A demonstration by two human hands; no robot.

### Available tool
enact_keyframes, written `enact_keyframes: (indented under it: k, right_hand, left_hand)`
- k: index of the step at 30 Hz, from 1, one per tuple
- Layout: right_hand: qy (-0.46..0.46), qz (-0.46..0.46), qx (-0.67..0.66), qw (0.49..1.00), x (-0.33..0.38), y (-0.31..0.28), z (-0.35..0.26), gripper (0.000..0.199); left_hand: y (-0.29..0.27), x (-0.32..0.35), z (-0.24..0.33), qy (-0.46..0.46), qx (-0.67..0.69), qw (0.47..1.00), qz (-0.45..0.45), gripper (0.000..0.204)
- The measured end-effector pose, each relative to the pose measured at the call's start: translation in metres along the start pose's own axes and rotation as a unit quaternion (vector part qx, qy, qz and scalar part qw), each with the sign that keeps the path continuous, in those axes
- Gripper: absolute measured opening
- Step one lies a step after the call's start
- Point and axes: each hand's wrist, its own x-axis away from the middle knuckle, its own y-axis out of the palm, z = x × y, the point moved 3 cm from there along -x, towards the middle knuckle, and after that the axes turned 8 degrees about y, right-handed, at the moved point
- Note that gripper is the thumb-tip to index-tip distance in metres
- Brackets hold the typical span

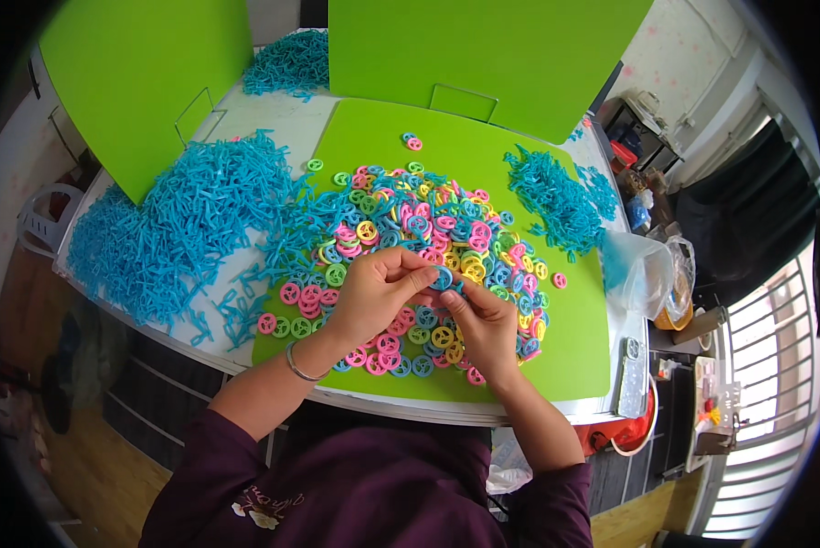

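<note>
Over a heap of small plastic spoked wheels in pink, yellow, green and blue, my two hands meet. Thumb and fingers of my left hand pinch a blue spoked wheel. Right beside it, my right hand is closed on a small blue plastic piece, mostly hidden by the fingers. Whether the two parts are joined, I cannot tell. Left of the wheels lies a large pile of slim blue plastic pieces, some spilling among the wheels.
A green mat covers part of the white table. Green upright boards stand behind. More blue pieces lie at the right, near a clear plastic bag and a phone at the table's edge.
</note>
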Motion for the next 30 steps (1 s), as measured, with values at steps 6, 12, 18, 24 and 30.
enact_keyframes:
  k: [6, 12, 18, 24, 30]
  right_hand:
    - [-0.023, 0.005, 0.022, 0.999, -0.001, -0.004, 0.0, 0.031]
    - [-0.246, 0.109, 0.349, 0.898, 0.006, -0.001, -0.02, 0.036]
    - [-0.256, 0.14, 0.356, 0.888, 0.011, -0.002, -0.028, 0.032]
    - [0.058, -0.023, 0.098, 0.993, 0.004, -0.016, -0.022, 0.046]
    - [-0.505, -0.018, 0.447, 0.738, 0.007, -0.017, -0.046, 0.038]
  left_hand:
    - [-0.001, 0.0, -0.002, -0.031, 0.02, 0.999, -0.004, 0.01]
    - [0.001, -0.001, -0.007, -0.027, 0.019, 0.999, -0.014, 0.009]
    - [0.006, 0.0, -0.008, 0.034, 0.025, 0.999, -0.029, 0.008]
    - [0.003, -0.004, 0.002, -0.017, 0.022, 0.999, -0.035, 0.013]
    - [-0.012, -0.006, -0.004, -0.182, 0.107, 0.977, -0.028, 0.02]
